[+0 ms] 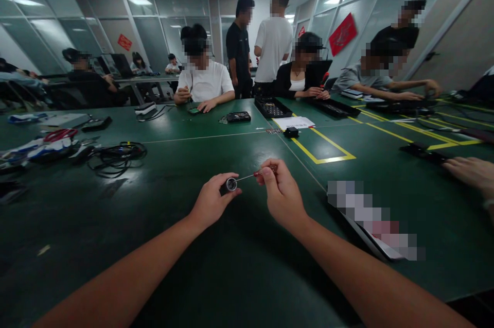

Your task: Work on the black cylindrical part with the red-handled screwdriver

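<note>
Above the dark green table point(162, 225), my left hand point(211, 204) is closed round a small dark cylindrical part point(230, 184) whose round silver end faces me. My right hand point(281, 194) pinches a thin screwdriver point(254, 174) with a reddish handle. Its metal shaft points left and its tip touches the part's end. Both hands hover just over the tabletop, close together.
A tangle of black cables point(116, 155) and red-and-white items point(50, 142) lie at the left. Yellow tape lines point(324, 155) mark the table to the right. A flat blurred item point(370, 225) lies near my right arm. Another person's hand point(471, 171) rests at far right. Several people sit opposite.
</note>
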Available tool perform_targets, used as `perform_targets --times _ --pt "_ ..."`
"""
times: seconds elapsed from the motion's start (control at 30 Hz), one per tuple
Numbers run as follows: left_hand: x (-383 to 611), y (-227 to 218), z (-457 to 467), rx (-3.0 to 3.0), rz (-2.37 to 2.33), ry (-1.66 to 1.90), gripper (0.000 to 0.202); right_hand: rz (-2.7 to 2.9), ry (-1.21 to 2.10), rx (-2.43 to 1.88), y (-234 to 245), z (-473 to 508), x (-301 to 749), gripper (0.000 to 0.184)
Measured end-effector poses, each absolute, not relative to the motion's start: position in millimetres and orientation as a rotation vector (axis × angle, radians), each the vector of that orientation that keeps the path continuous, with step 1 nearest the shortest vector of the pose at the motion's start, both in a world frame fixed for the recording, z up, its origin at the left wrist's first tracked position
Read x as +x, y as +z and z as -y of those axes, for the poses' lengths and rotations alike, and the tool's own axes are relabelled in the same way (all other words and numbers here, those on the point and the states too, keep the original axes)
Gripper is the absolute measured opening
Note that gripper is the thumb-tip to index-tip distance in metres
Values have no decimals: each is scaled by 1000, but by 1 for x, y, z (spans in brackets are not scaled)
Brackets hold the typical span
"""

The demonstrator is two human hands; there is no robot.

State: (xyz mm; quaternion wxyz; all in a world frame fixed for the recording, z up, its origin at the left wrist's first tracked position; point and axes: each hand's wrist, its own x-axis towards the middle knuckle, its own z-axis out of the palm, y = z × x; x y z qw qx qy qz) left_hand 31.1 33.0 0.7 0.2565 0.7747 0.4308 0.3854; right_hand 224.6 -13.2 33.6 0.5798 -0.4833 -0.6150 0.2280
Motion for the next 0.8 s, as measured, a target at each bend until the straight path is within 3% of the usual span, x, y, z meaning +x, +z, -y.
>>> perform_targets --times 0.8 --pt "32 -1 -32 2165 -1153 1022 33 1499 590 -1106 34 15 227 21"
